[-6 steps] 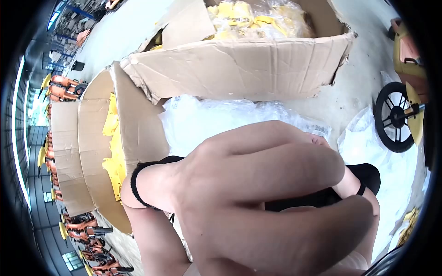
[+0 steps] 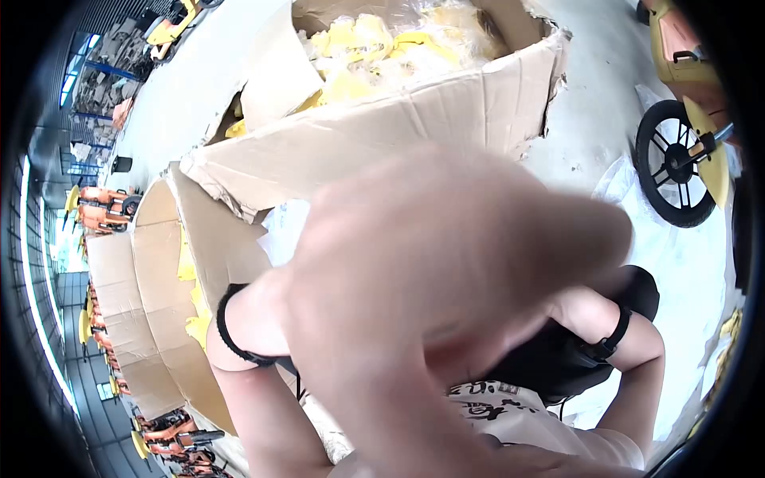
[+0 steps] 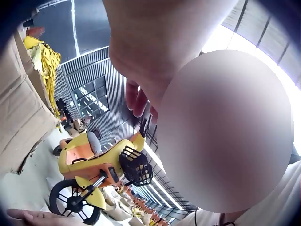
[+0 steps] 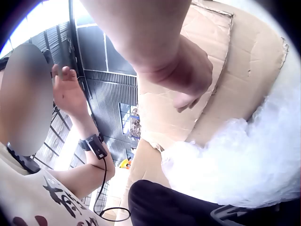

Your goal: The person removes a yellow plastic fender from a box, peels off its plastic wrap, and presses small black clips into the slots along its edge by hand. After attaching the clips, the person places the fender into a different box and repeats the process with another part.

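Close before the head camera, my left hand (image 2: 398,247) is large and blurred, covering much of the head view. The right wrist view shows the same hand (image 4: 70,94) raised beside the head, fingers loosely bent, with nothing visible in them. My right hand (image 4: 195,70) hangs lower, over the cardboard (image 4: 244,61) and clear plastic wrap (image 4: 225,160) in the right wrist view. In the left wrist view its fingers (image 3: 33,217) extend fairly straight and hold nothing. The head view mostly hides it behind the left hand.
A big cardboard box (image 2: 382,123) holds yellow parts (image 2: 355,40) in clear plastic. Another open carton (image 2: 131,311) at left contains more yellow pieces (image 2: 195,319). On the right stands a yellow-orange scooter with a black wheel (image 2: 677,163). Plastic sheeting (image 2: 685,279) covers floor there.
My left hand turns and its fingers draw together in front of the head camera. The head view has tilted, so the boxes sit differently and the white shirt shows below.
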`<state>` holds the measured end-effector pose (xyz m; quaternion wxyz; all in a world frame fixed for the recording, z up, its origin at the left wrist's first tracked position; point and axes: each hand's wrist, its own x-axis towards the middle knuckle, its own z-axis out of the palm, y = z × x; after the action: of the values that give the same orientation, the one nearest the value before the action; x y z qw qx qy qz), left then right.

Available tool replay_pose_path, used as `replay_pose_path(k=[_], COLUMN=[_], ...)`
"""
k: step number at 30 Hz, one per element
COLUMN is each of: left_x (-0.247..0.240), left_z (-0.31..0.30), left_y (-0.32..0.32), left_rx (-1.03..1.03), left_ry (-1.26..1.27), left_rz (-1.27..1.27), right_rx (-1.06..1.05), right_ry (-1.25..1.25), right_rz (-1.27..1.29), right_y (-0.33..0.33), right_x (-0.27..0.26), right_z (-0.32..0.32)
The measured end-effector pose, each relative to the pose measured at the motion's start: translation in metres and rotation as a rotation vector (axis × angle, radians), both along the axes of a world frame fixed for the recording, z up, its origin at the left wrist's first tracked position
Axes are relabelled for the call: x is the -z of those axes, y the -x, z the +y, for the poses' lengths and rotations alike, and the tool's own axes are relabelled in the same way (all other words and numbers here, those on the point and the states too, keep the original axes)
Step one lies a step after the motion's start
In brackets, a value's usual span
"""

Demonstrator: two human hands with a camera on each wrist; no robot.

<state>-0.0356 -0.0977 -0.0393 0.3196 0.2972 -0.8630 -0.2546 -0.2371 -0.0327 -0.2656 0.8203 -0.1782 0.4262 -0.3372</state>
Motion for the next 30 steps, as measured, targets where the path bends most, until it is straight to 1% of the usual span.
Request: replay_pose_path(k=[1,2,3,4,6,7,8,9,10,11,13,14,16,17,18,19,21,23,25,27,29,30], left_x=[0.01,0.019,0.025,0.02,0.023,0.023,0.003,0.003,0.008,0.012,0.023,0.04,0.092,0.115,0.136,0.163,0.206,0.249,0.279,0.307,0.31,0.316], left_z=[-0.034,-0.065,-0.093,-0.11,-0.197,-0.234,-0.246,-0.278,-0.307,-0.333,-0.375,-0.399,-0.435,-0.436,-0.433,-0.439,-0.429,-0.421,-0.411,-0.412,-0.408,-0.409], left_y=[-0.002,-0.004,-0.009,-0.005,-0.015,-0.019,-0.001,0.001,0.002,0.007,0.024,0.03,0.041,0.049,0.06,0.066,0.072,0.066,0.042,0.007,-0.025,-0.051], left_rx=[0.135,0.268,0.149,-0.118,-0.05,-0.176,-0.237,-0.21,-0.218,-0.215,-0.193,-0.188,-0.053,-0.055,-0.009,0.04,0.135,0.26,0.308,0.333,0.326,0.329], left_ry=[0.184,0.364,0.382,0.148,0.106,0.076,-0.196,0.079,0.196,0.198,0.235,0.231,0.3,0.316,0.302,0.222,0.111,-0.139,-0.329,-0.392,-0.51,-0.462], left_rz=[0.022,0.051,0.011,-0.062,-0.026,-0.151,-0.118,-0.283,-0.346,-0.347,-0.816,-0.819,-0.92,-0.95,-0.99,-1.019,-1.075,-1.043,-1.095,-1.312,-1.565,-1.553], right_rx=[-0.023,-0.068,-0.117,-0.129,-0.166,-0.188,-0.201,-0.212,-0.221,-0.23,-0.244,-0.254,-0.262,-0.261,-0.244,-0.225,-0.221,-0.228,-0.164,-0.175,-0.187,-0.192], right_ry=[-0.011,-0.005,-0.004,-0.021,-0.015,-0.007,0.003,0.008,0.012,0.016,0.003,-0.016,-0.052,-0.063,-0.079,-0.093,-0.098,-0.11,-0.144,-0.17,-0.188,-0.192], right_rz=[-0.044,-0.016,0.009,0.051,0.053,0.057,0.062,0.077,0.091,0.104,0.077,0.081,0.086,0.079,0.073,0.066,0.064,0.052,0.015,0.008,0.013,0.024], right_y=[0.001,0.004,0.006,0.003,0.002,0.0,-0.001,-0.002,-0.004,-0.006,-0.007,-0.007,-0.005,-0.004,-0.003,-0.002,0.001,0.004,0.006,0.008,0.012,0.015], right_x=[-0.016,-0.015,-0.013,-0.015,-0.017,-0.018,-0.016,-0.015,-0.014,-0.012,-0.006,-0.006,-0.006,-0.005,-0.004,-0.004,-0.005,-0.005,-0.002,0.0,0.0,-0.001], right_z=[0.0,-0.003,-0.005,-0.006,-0.007,-0.01,-0.012,-0.013,-0.015,-0.017,-0.02,-0.023,-0.031,-0.035,-0.039,-0.044,-0.054,-0.062,-0.065,-0.068,-0.074,-0.077])
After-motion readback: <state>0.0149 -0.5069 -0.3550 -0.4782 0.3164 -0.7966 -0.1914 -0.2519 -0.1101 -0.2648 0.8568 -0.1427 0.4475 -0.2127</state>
